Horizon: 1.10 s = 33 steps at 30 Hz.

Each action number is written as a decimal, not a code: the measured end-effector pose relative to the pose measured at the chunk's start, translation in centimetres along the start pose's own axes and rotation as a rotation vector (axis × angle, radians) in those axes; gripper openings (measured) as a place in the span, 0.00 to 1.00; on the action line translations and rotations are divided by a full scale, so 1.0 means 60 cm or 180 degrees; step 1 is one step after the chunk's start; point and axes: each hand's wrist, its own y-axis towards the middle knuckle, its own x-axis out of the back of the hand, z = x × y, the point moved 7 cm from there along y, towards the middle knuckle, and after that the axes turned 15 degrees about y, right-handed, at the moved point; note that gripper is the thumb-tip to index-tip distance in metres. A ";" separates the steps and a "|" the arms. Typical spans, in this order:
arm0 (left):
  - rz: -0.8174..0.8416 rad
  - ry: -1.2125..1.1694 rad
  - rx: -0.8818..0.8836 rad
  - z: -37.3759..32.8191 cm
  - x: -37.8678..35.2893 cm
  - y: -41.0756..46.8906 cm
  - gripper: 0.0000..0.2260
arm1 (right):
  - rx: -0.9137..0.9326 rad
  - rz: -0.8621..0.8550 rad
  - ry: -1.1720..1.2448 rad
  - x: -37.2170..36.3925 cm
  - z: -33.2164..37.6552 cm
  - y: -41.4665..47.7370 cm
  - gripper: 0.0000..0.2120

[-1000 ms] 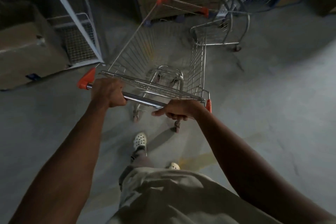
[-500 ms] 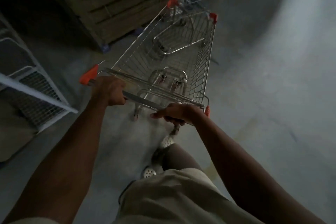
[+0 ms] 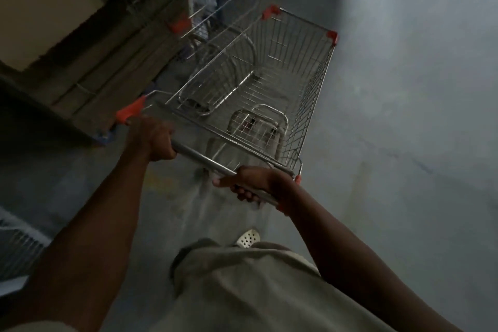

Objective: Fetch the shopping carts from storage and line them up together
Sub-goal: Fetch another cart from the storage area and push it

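Observation:
A wire shopping cart point(image 3: 304, 83) with orange corner caps stands right in front of me, its basket empty. My left hand point(image 3: 152, 140) grips the left part of its metal handle bar point(image 3: 204, 160). My right hand point(image 3: 253, 182) grips the bar's right end, fingers curled under it. A second cart point(image 3: 215, 21) with orange trim stands just beyond, at the front left of my cart; part of its frame shows through my cart's basket. Whether the two touch I cannot tell.
A stack of wooden pallets point(image 3: 107, 62) with a cardboard box point(image 3: 40, 8) on top stands close on the left. A white wire rack point(image 3: 16, 245) shows at the lower left edge. Bare concrete floor point(image 3: 404, 116) stretches to the right.
The cart has swung to the right and rolled forward toward the second cart. The pallets have come closer on the left. Both hands keep their grip on the handle.

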 end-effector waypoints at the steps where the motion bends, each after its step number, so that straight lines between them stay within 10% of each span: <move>1: -0.0030 0.0049 -0.0092 -0.003 0.012 0.035 0.15 | 0.0057 -0.0057 0.0050 0.019 0.014 0.004 0.18; 13: -0.0470 0.0117 -0.1083 -0.104 0.183 0.468 0.18 | 0.0402 -0.0814 0.0793 0.330 0.148 0.047 0.20; 20: -0.0738 0.0446 -0.1881 -0.242 0.308 0.736 0.22 | 0.0097 -0.2576 0.0230 0.555 0.223 0.008 0.25; 25: -0.0966 0.0457 -0.2328 -0.368 0.420 0.871 0.23 | -0.0273 -0.4678 -0.0859 0.670 0.262 -0.071 0.11; 33: -0.1380 0.0494 -0.2703 -0.630 0.590 1.024 0.21 | -0.0774 -0.5285 -0.0762 0.933 0.220 -0.180 0.12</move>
